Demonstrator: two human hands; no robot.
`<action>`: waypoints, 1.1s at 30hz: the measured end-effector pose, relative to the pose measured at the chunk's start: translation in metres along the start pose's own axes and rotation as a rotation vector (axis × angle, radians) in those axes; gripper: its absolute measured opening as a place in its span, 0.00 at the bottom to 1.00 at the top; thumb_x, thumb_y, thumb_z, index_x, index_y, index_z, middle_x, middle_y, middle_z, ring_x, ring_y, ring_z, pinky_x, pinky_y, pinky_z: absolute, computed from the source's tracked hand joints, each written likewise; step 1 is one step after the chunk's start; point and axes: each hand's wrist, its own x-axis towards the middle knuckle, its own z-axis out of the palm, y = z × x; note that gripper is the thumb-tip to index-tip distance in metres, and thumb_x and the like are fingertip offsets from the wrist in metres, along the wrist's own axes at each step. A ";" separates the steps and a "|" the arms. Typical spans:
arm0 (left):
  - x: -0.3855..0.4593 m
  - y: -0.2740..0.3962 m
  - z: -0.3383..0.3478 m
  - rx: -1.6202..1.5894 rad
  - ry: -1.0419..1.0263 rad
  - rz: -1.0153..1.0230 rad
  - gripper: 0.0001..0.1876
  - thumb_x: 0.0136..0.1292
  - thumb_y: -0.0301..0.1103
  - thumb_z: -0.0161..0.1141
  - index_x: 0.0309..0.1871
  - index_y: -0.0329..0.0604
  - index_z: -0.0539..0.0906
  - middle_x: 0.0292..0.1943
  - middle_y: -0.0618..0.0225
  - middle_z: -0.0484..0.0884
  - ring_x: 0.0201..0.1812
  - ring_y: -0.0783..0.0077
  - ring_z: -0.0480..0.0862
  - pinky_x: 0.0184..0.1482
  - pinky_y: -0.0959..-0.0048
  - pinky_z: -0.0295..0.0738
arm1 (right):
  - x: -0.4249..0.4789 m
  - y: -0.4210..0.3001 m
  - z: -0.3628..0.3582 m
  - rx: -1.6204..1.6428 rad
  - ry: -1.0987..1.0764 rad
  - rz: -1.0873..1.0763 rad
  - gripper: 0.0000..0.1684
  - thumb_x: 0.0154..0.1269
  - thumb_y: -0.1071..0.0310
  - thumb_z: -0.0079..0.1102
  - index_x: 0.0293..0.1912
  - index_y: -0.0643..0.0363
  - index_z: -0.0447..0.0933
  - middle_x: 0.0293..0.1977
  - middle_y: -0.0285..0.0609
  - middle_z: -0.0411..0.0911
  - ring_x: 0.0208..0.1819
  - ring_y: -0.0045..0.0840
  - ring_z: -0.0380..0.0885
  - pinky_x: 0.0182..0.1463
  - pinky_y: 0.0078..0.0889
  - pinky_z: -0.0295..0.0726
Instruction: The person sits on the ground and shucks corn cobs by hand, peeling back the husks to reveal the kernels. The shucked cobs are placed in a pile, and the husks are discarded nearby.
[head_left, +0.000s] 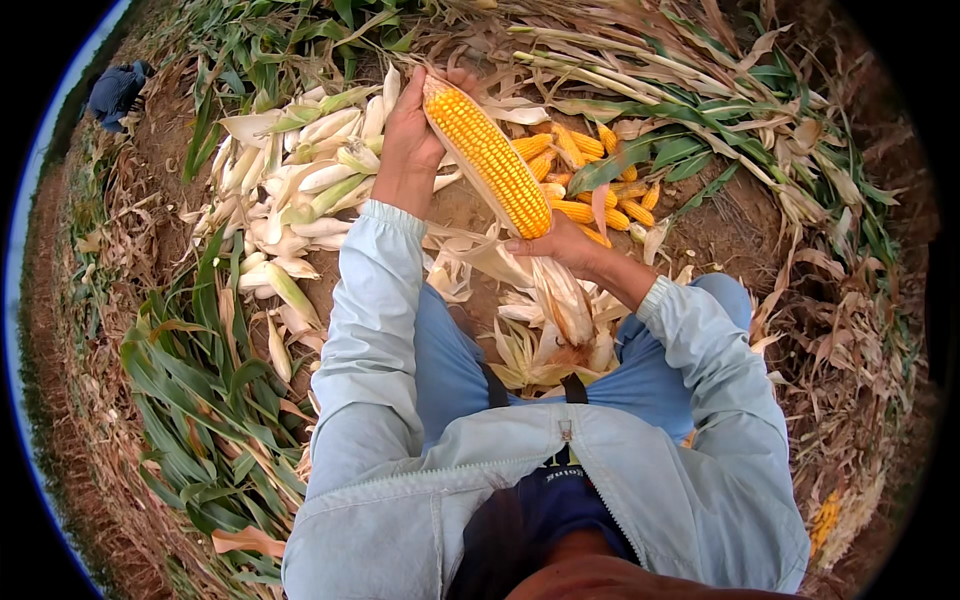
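A large ear of yellow corn (487, 157) slants across the view in front of me, its kernels bare on the upper side. Pale husk lines its left edge, and loose husk (566, 300) hangs below its lower end. My left hand (416, 142) grips the upper end, with some fingers hidden behind it. Around the lower end and the husk there, my right hand (559, 244) is closed. Beyond that hand lies a heap of husked yellow ears (630, 206). Nearer my left arm is a pile of ears in pale husks (315, 180).
Discarded husks (525, 352) lie between my legs. Green corn leaves (202, 420) spread at the left, and cut stalks (622, 75) lie at the upper right. Another person (118, 96) is bent over far off at the upper left. More yellow ears (825, 517) show at the lower right.
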 end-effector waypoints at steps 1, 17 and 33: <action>-0.002 -0.001 0.002 -0.033 -0.001 -0.006 0.15 0.68 0.39 0.52 0.37 0.32 0.76 0.37 0.54 0.80 0.43 0.57 0.80 0.51 0.58 0.77 | 0.000 0.001 0.001 0.019 -0.010 -0.005 0.42 0.49 0.67 0.73 0.60 0.67 0.61 0.51 0.41 0.71 0.53 0.24 0.70 0.57 0.24 0.69; 0.003 -0.077 -0.079 1.351 0.138 -0.033 0.13 0.69 0.38 0.46 0.37 0.38 0.75 0.30 0.60 0.78 0.33 0.66 0.80 0.36 0.67 0.79 | -0.012 -0.046 0.017 0.059 -0.117 -0.075 0.44 0.49 0.71 0.72 0.63 0.61 0.59 0.58 0.38 0.66 0.59 0.23 0.64 0.62 0.26 0.63; -0.041 -0.090 0.040 0.190 -0.018 0.008 0.37 0.62 0.68 0.36 0.55 0.40 0.66 0.46 0.53 0.76 0.42 0.54 0.79 0.48 0.56 0.74 | 0.012 -0.035 -0.013 -0.546 0.557 -0.301 0.24 0.49 0.61 0.67 0.44 0.65 0.77 0.35 0.47 0.82 0.39 0.28 0.82 0.42 0.30 0.78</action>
